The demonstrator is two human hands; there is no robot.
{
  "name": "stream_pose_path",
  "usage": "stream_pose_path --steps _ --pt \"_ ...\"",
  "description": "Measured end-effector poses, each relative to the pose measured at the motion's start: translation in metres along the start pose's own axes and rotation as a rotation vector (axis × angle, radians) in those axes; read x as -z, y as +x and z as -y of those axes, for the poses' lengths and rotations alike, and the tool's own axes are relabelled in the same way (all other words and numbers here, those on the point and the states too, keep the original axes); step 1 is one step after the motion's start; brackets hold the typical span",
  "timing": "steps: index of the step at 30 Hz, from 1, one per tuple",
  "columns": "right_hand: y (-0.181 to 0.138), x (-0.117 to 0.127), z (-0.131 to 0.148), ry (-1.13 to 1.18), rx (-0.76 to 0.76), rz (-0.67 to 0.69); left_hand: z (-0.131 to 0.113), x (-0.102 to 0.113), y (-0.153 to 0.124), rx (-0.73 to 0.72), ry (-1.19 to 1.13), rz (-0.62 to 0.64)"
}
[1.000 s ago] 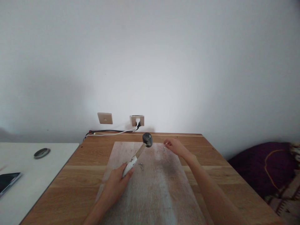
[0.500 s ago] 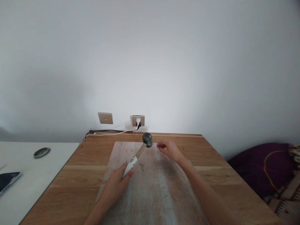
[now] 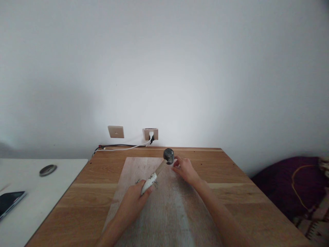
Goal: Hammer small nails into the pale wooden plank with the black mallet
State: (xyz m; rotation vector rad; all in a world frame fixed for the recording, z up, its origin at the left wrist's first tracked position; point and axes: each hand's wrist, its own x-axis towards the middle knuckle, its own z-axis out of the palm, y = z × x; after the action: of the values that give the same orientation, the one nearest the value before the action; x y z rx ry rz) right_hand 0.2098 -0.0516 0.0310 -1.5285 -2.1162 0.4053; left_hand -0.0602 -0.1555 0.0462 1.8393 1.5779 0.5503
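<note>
My left hand [image 3: 133, 202] is wrapped round the pale handle of a hammer [image 3: 159, 168], whose dark round head points away from me, raised over a pale wooden board [image 3: 159, 212]. My right hand [image 3: 185, 169] rests on the board just right of the hammer head, fingers pinched together near the surface; what they hold is too small to make out. A few small nails [image 3: 155, 184] lie on the board beside the hammer handle.
The board lies on a brown wooden table [image 3: 244, 202] against a white wall with a socket [image 3: 150, 133] and white cable. A white table [image 3: 31, 202] to the left carries a phone [image 3: 10, 201] and a round lid [image 3: 47, 169]. Purple fabric [image 3: 288, 185] sits right.
The hammer head has shifted right and slightly forward. My right hand has drawn left, from the board's far right part to a spot right beside the hammer head.
</note>
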Motion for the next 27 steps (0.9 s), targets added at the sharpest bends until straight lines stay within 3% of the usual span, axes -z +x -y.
stream_pose_path --steps 7,10,16,19,27 --pt "-0.013 0.021 -0.014 0.036 0.006 -0.091 -0.007 -0.008 0.003 -0.047 0.033 0.025" --pt "-0.023 0.025 -0.004 0.033 0.035 -0.094 -0.004 -0.006 0.003 -0.049 -0.007 0.011" --pt "-0.033 0.001 0.065 0.058 0.249 0.188 0.009 0.007 0.001 0.006 -0.023 -0.084" --pt "-0.028 -0.014 0.091 0.03 0.279 0.276 0.016 0.013 -0.001 0.021 -0.04 -0.118" --pt "-0.011 -0.03 0.097 0.067 0.203 0.396 0.03 0.016 -0.007 0.028 -0.098 -0.118"
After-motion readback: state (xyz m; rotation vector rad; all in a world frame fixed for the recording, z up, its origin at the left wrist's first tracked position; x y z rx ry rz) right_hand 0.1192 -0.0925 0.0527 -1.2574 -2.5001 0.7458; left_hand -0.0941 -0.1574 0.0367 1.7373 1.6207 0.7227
